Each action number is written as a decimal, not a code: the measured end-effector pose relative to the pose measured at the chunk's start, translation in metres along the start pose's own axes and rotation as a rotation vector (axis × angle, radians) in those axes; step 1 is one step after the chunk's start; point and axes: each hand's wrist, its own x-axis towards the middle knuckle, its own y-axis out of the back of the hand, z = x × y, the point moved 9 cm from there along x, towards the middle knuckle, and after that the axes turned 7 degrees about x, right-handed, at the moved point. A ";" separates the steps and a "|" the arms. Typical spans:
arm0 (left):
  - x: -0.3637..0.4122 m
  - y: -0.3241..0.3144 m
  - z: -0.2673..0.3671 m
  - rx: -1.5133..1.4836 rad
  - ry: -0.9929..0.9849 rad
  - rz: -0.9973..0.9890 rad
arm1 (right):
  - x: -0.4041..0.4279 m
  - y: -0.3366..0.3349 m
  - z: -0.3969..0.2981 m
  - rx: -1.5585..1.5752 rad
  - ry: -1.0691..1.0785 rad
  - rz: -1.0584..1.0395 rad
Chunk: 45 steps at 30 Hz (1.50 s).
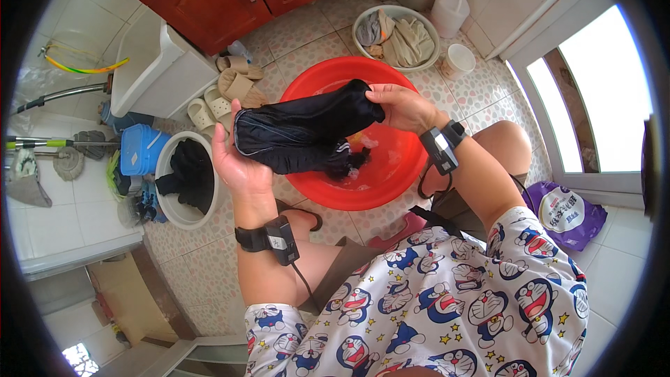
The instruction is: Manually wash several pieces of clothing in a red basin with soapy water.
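Note:
A dark, wet-looking black garment [303, 131] is stretched between my hands above a red plastic basin [398, 178]. My left hand [241, 167] holds its wider end, palm turned up, with some fingers hidden behind the cloth. At the other end, my right hand [405, 107] pinches the bunched fabric between thumb and fingers. A lower part with a small white mark hangs into the basin, where a little sudsy water shows. Both wrists carry strapped black devices with cables.
To the left stands a white tub [214, 209] of black clothes, beside a blue bucket [140, 149]. Beyond the basin are a second tub [361, 44] of pale clothes, a white cup-shaped container [458, 61] and a jug [450, 10]. Slippers [235, 86] lie near the cabinet; a purple bag [568, 214] lies right.

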 end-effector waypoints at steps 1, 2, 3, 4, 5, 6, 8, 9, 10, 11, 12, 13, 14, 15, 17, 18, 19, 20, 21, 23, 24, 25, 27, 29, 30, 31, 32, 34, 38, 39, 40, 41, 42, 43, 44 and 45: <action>0.000 -0.001 0.001 -0.003 0.000 -0.017 | -0.001 -0.005 0.000 -0.015 -0.006 -0.017; 0.000 -0.002 0.001 -0.007 -0.001 -0.035 | -0.002 -0.009 0.001 -0.029 -0.013 -0.034; -0.001 -0.003 0.000 -0.007 0.000 -0.035 | -0.001 -0.009 0.002 -0.029 -0.012 -0.033; -0.001 -0.004 0.000 -0.013 0.000 -0.039 | 0.000 -0.010 0.002 -0.038 0.005 -0.036; -0.001 -0.005 0.000 -0.019 -0.001 -0.043 | 0.000 -0.009 0.001 -0.047 0.023 -0.039; -0.001 -0.006 0.000 -0.019 -0.001 -0.043 | 0.000 -0.008 0.002 -0.047 0.022 -0.039; -0.001 -0.005 0.000 -0.030 0.002 -0.033 | 0.001 -0.011 0.006 -0.072 -0.005 -0.097; -0.001 -0.004 0.001 -0.030 0.001 -0.032 | 0.001 -0.012 0.007 -0.081 -0.014 -0.116; -0.001 -0.005 0.000 -0.038 0.009 -0.049 | 0.002 -0.010 0.009 -0.056 -0.014 -0.103; -0.001 -0.006 0.000 -0.046 0.017 -0.066 | 0.002 -0.010 0.009 -0.044 -0.015 -0.096; -0.002 -0.008 -0.001 -0.047 0.017 -0.065 | 0.003 -0.010 0.010 -0.032 -0.015 -0.089; -0.002 -0.008 -0.001 -0.039 0.012 -0.022 | 0.002 -0.010 0.010 -0.013 -0.017 -0.075; -0.002 -0.006 -0.002 -0.031 0.008 0.021 | 0.003 -0.009 0.010 -0.004 -0.020 -0.068; -0.002 -0.007 -0.002 -0.031 0.006 0.022 | 0.003 -0.009 0.011 0.006 -0.021 -0.062; -0.001 -0.006 -0.003 -0.041 0.006 0.031 | 0.005 0.000 0.009 -0.068 0.002 0.038; 0.000 -0.006 -0.004 -0.043 0.004 0.032 | 0.007 0.002 0.010 -0.070 0.000 0.037; 0.002 -0.005 -0.006 -0.026 0.009 0.028 | 0.008 0.016 0.004 -0.169 0.065 0.155; 0.004 -0.003 -0.008 -0.010 0.014 0.024 | 0.007 0.026 -0.003 -0.270 0.131 0.273; 0.004 -0.001 -0.006 -0.010 0.004 0.029 | 0.009 0.019 0.001 -0.272 0.124 0.264; 0.003 0.005 -0.006 -0.068 0.034 0.033 | 0.004 -0.022 -0.014 -0.606 0.425 0.147; 0.003 0.001 -0.008 -0.101 0.038 0.022 | 0.003 -0.041 -0.005 -0.769 0.372 0.029; 0.001 -0.001 -0.011 -0.103 0.027 0.027 | 0.002 -0.060 0.001 -1.201 0.523 -0.060; 0.001 -0.013 -0.021 -0.049 0.034 -0.024 | 0.006 -0.065 0.032 -1.390 0.455 -0.036; 0.002 -0.015 -0.024 -0.119 0.064 -0.128 | 0.018 -0.062 0.049 -1.384 0.389 0.109; -0.001 -0.023 -0.027 -0.096 0.064 -0.140 | 0.024 -0.049 0.054 -1.369 0.320 0.255; -0.003 -0.032 -0.030 -0.074 0.068 -0.155 | 0.032 -0.040 0.060 -1.372 0.318 0.255; -0.003 -0.037 -0.032 -0.029 0.059 -0.170 | 0.042 -0.029 0.061 -1.376 0.361 0.264; -0.005 -0.043 -0.025 0.006 0.002 -0.200 | 0.053 -0.037 0.056 -1.355 0.450 0.210; -0.009 -0.050 -0.001 0.531 -0.192 -0.188 | 0.046 -0.024 0.067 -0.697 -0.007 0.052; -0.008 -0.046 -0.002 0.527 -0.197 -0.182 | 0.041 -0.022 0.061 -0.701 -0.013 0.048; -0.012 -0.047 0.004 0.861 -0.321 -0.193 | 0.034 -0.028 0.056 -0.529 -0.048 0.046; -0.016 -0.052 0.008 1.196 -0.442 -0.199 | 0.027 -0.036 0.050 -0.357 -0.083 0.045; -0.021 -0.067 0.007 1.476 -0.560 -0.192 | 0.020 -0.041 0.040 -0.282 -0.070 0.046; -0.030 -0.086 0.006 1.630 -0.755 -0.216 | 0.015 -0.044 0.034 -0.283 -0.069 0.048; -0.032 -0.089 -0.001 1.720 -0.785 -0.254 | 0.011 -0.050 0.028 -0.226 -0.058 0.017; -0.033 -0.093 -0.008 1.811 -0.815 -0.294 | 0.006 -0.055 0.023 -0.168 -0.046 -0.013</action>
